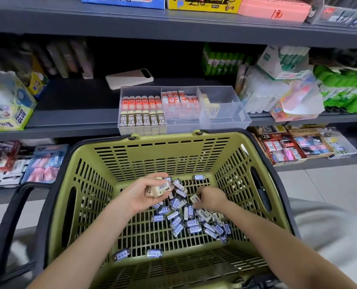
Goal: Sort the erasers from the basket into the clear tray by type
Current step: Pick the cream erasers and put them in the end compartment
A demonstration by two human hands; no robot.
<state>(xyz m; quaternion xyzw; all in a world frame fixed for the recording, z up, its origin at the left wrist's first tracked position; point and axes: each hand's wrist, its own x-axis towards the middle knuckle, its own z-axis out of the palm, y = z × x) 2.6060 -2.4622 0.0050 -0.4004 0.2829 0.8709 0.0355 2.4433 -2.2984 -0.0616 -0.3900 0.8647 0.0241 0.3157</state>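
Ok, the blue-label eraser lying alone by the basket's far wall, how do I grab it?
Probably pinch the eraser by its two short ends, coming from above: it lies flat, lengthwise along the basket wall, which leaves its ends free.

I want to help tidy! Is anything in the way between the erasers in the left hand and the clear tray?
Only the basket's far wall: the left hand holds cream erasers low inside the basket, so they must be lifted over that wall. The tray beyond it is open on top.

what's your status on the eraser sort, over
Left hand holds several cream erasers. Right hand pinches another cream eraser in the green basket. Clear tray partly filled, nothing blocking it.
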